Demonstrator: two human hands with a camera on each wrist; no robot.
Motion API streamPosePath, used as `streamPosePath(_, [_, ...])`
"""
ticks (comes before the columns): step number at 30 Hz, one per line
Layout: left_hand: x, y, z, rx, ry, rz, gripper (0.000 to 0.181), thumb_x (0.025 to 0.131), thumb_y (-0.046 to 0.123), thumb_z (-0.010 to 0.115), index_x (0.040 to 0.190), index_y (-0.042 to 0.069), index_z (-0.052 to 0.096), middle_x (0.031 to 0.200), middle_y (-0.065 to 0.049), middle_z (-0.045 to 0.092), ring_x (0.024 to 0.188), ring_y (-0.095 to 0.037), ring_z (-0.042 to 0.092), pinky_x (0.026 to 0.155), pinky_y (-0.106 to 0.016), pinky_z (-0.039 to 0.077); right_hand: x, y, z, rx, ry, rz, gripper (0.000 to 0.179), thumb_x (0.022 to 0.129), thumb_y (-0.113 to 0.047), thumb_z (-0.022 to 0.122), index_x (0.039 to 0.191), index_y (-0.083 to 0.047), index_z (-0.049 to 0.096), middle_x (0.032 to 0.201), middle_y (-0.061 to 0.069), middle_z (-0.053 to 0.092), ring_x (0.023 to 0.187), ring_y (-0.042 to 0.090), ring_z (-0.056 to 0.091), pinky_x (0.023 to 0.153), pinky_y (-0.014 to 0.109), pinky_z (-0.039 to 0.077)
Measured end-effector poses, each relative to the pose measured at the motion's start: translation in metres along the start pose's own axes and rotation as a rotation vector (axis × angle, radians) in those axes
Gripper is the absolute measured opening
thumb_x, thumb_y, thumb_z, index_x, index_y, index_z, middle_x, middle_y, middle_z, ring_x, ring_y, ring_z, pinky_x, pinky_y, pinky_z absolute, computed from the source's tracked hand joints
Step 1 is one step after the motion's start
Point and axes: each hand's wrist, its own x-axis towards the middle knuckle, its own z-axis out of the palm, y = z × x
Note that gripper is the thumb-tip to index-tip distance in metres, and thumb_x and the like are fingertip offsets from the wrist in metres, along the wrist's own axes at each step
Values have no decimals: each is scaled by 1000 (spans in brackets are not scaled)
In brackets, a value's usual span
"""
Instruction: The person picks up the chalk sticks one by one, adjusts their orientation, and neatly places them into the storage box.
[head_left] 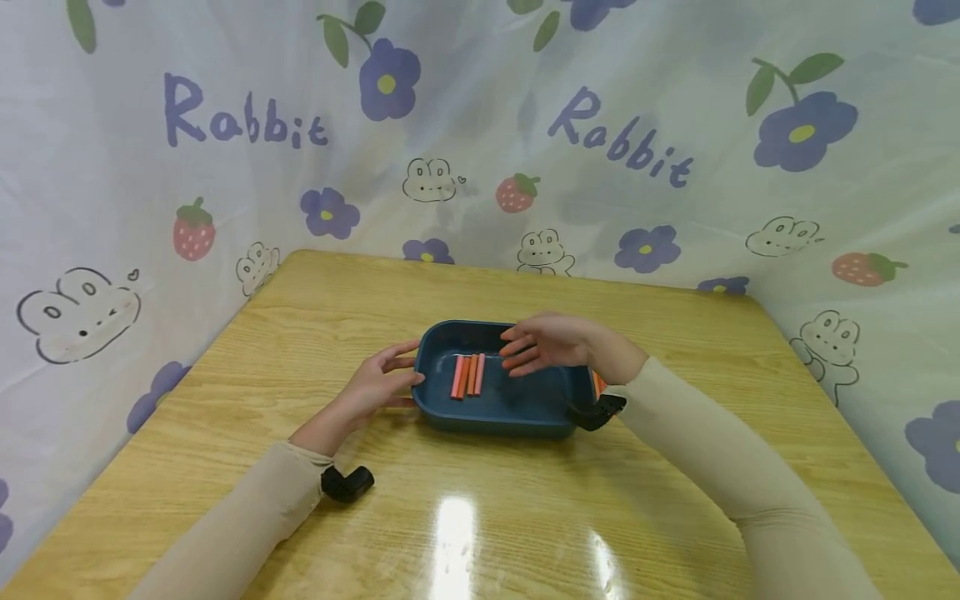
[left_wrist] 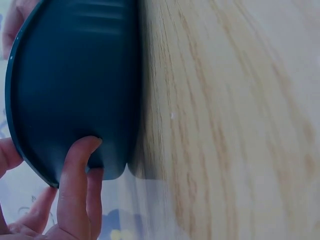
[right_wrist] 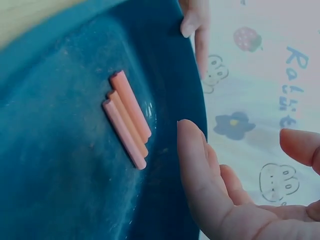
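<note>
Beige sleeves (head_left: pixel 232 517) are reaching in from the lower left and lower right of the head view, a black wrist mount (head_left: pixel 347 484) sitting at the left cuff. Beyond them, a dark blue tub (head_left: pixel 495 426) is standing at the centre of the frame on a wooden table (head_left: pixel 352 304), its long side running across the picture. Work looks to be partway along: a short row of pink and orange sticks (head_left: pixel 472 377) is lying side by side on the tub's floor, left of its middle, while some orange sticks (head_left: pixel 598 383) are showing just past its right end, partly hidden by the right wrist. Those seem to be lying outside the tub, so they are probably what is left, though their number is impossible to tell. At the tub's left end, the left hand (head_left: pixel 372 387) is grasping the tub, its thumb resting at the rim and its fingers spreading and bending against the outer wall, as the left wrist view is showing. Over the tub's right half, the right hand (head_left: pixel 551 340) is hovering unclenched, fingers loosely extended and thumb well apart from them in the right wrist view, holding nothing and apparently touching no stick.
</note>
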Motion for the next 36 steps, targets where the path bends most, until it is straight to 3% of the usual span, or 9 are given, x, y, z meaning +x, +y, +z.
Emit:
streamPosePath(5, [0,-1,0,-5,4,-3,63,89,5,59,145,8,31,137,-26,37,96,-25,62,76,-46,54,-15,8,-3,-3,21,-18,50,100,-13,38,144,5,22,139,29,34,119,39,44,96,43,43])
streamPosePath(13, [1,-3,0,-7,9,-11,63,88,5,59,145,8,32,137,-26,36,97,-24,61,77,-46,53,-37,24,-21,-8,34,-54,50,101,-13,34,144,6,18,134,28,36,110,30,52,98,43,41])
streamPosePath(23, [1,0,0,-1,9,-10,64,88,6,60,145,8,31,137,-26,36,101,-29,60,77,-46,53,-65,35,-46,50,53,-74,55,99,-10,31,145,8,8,142,34,17,117,36,45,100,42,39])
streamPosePath(36, [1,1,1,4,11,-17,63,89,5,59,145,8,31,138,-26,35,107,-38,56,78,-47,53,-89,51,-68,101,133,-117,58,97,-6,37,145,8,8,123,20,41,105,25,53,98,39,42])
